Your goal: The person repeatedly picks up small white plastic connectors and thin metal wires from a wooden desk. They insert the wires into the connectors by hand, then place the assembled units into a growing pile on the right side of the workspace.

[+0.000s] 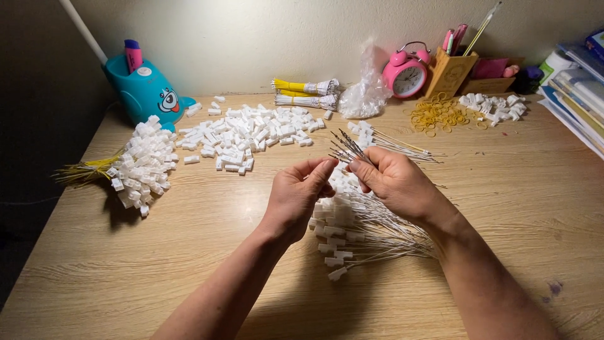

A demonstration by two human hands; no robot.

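Observation:
My left hand and my right hand meet above the middle of the wooden table. My right hand pinches a small bunch of thin white wires with metal tips that fan up and away. My left hand's thumb and fingers close near the same bunch, and I cannot tell whether a small part is between them. Under both hands lies a heap of white wires fitted with white plastic connectors.
A spread of loose white connectors lies at the back. A bundle of yellow wires with connectors sits left, beside a teal pen holder. Tied wire bundles, plastic bag, pink alarm clock, rubber bands, books.

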